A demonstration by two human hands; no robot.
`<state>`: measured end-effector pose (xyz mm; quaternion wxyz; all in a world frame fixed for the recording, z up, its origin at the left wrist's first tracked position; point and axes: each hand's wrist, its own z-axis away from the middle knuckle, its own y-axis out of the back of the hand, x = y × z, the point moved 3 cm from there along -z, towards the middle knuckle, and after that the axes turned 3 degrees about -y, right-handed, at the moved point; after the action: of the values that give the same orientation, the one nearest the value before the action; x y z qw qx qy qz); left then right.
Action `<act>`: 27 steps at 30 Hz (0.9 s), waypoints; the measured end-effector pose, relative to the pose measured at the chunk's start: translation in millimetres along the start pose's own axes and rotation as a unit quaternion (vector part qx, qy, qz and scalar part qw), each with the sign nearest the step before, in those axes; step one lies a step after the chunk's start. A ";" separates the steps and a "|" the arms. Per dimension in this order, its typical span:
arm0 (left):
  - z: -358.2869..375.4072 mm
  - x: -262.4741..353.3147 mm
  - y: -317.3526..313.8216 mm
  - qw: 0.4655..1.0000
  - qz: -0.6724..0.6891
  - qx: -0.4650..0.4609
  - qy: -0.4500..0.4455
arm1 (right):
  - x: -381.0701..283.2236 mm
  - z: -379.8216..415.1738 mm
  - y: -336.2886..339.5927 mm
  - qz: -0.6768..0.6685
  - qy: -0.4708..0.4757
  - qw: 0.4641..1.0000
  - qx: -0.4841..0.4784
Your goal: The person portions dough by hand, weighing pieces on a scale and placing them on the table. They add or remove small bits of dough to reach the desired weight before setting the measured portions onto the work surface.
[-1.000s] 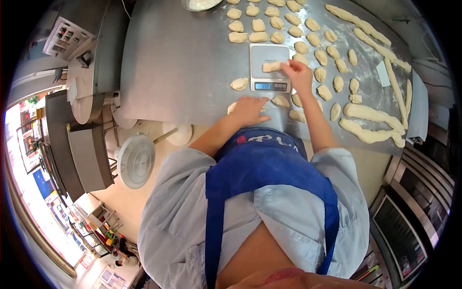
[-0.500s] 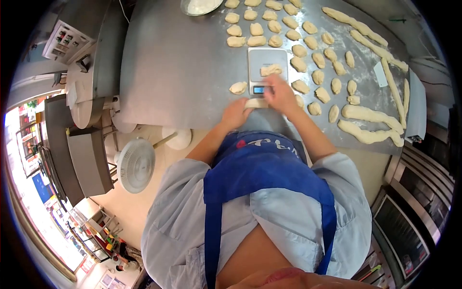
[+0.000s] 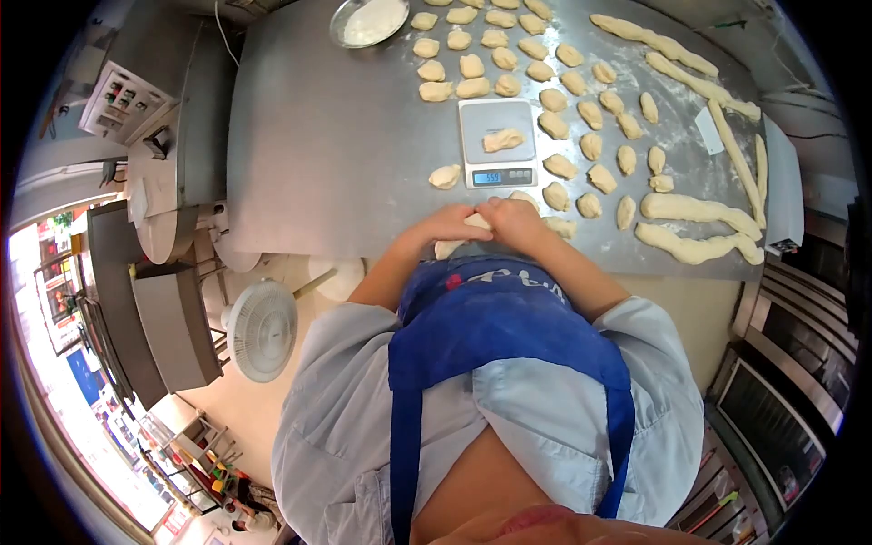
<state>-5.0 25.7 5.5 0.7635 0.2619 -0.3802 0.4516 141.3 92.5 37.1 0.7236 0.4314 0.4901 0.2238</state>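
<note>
A length of dough (image 3: 449, 248) is held near the table's front edge by my left hand (image 3: 449, 224), whose fingers wrap round it. Against it, my right hand (image 3: 514, 221) is closed on the same dough, its fingertips touching the left ones. Just beyond both hands stands the scale (image 3: 498, 136) with a lit display and one dough piece (image 3: 502, 140) on its plate. Left of the scale lies a single dough piece (image 3: 444, 176). Another piece (image 3: 522, 198) shows partly behind my right hand.
Rows of dough pieces (image 3: 552, 124) lie behind and right of the scale. Long dough strips (image 3: 695, 210) are at the right. A bowl of flour (image 3: 371, 22) stands at the back of the metal table (image 3: 318, 136). A fan (image 3: 261, 330) is at the left.
My right hand has moved back from the scale's front to meet my left hand at the dough. The dough piece on the scale stays, and the view has shifted slightly.
</note>
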 end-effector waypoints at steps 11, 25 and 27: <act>-19.1 13.0 -8.6 0.955 -0.293 0.028 0.022 | 8.0 3.3 -1.0 0.070 -0.039 0.996 -0.032; -5.8 11.2 -15.3 0.908 -0.362 0.208 -0.025 | 48.2 -98.7 88.3 0.038 -0.061 0.950 0.303; -0.4 -10.5 -13.3 0.885 -0.384 0.258 -0.063 | 82.1 -97.0 62.5 0.129 -0.013 0.963 0.234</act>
<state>3.8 14.8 -4.1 0.7571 0.6027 -0.1675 0.1881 94.4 226.1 33.1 0.5734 0.6514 0.4596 0.1890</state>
